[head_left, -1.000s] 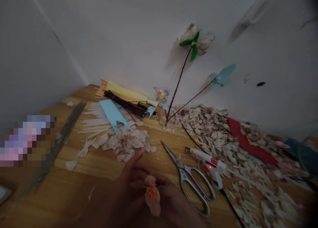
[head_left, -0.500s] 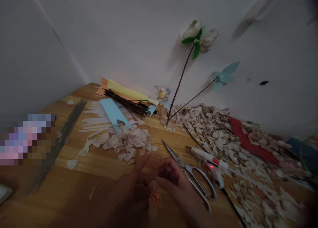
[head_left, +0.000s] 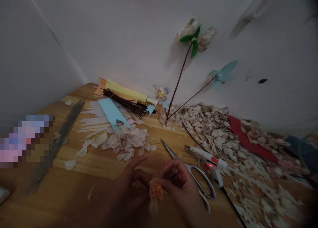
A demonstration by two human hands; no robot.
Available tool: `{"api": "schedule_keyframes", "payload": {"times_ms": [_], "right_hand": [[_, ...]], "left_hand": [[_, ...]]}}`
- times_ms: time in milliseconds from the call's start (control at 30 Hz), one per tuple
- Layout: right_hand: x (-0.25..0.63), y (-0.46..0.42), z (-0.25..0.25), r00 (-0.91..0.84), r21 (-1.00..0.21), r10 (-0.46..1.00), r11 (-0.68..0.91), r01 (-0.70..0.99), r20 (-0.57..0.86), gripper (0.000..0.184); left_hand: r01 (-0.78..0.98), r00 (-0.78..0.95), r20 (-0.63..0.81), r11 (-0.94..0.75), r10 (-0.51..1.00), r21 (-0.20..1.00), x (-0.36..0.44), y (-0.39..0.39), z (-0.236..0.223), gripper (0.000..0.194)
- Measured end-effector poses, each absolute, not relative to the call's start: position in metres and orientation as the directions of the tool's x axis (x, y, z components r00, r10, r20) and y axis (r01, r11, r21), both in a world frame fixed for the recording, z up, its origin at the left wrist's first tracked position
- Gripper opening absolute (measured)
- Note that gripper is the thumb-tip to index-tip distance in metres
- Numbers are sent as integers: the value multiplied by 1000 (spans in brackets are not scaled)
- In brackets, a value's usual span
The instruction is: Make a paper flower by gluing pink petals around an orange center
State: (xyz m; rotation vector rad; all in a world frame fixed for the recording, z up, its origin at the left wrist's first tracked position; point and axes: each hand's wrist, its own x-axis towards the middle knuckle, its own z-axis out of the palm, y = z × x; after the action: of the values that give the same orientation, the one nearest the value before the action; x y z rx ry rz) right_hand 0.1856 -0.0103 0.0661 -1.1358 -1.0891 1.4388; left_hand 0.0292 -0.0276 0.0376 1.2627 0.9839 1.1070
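Both hands meet low in the middle of the view over a wooden table [head_left: 99, 161]. Between them stands a small orange paper flower [head_left: 155, 190] with a pale petal hanging below it. My left hand [head_left: 129, 191] pinches the flower from the left, with its forefinger stretched out. My right hand [head_left: 180, 185] is curled and pinches the flower's top from the right. Steel scissors [head_left: 191, 173] lie just right of my right hand, partly hidden by it.
A white glue gun [head_left: 211, 163] with a red light lies beside the scissors. Pale petals [head_left: 124, 140] are heaped behind the hands, and a wider litter of scraps [head_left: 223, 132] spreads right. Coloured paper, dark sticks [head_left: 126, 104] and stemmed paper flowers [head_left: 193, 36] lean at the wall.
My right hand came up from under the flower and now pinches its top. The flower turned from lying flat with the petal showing to upright, orange centre facing up.
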Motion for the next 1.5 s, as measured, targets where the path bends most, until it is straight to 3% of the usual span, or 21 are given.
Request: {"api": "schedule_keyframes", "payload": {"times_ms": [400,500,1000,1200,1500], "right_hand": [[179,-12,74,-108,-906,989,-133,-403,-97,35],[178,-12,75,-108,-902,989,-136,-410,-100,36],[179,-12,76,-97,-872,984,-178,-456,-149,42],[180,-12,75,-110,-869,983,-179,-461,-144,42],[181,-12,71,-127,-858,980,-196,-475,-153,44]], "left_hand": [[-140,265,68,-31,962,990,25,-27,44,58],[-181,246,88,-44,965,982,27,-28,39,56],[-147,266,-76,119,961,982,24,-29,49,50],[-140,252,1,35,968,989,24,-28,50,54],[-184,185,-12,46,983,982,28,-26,51,52]]}}
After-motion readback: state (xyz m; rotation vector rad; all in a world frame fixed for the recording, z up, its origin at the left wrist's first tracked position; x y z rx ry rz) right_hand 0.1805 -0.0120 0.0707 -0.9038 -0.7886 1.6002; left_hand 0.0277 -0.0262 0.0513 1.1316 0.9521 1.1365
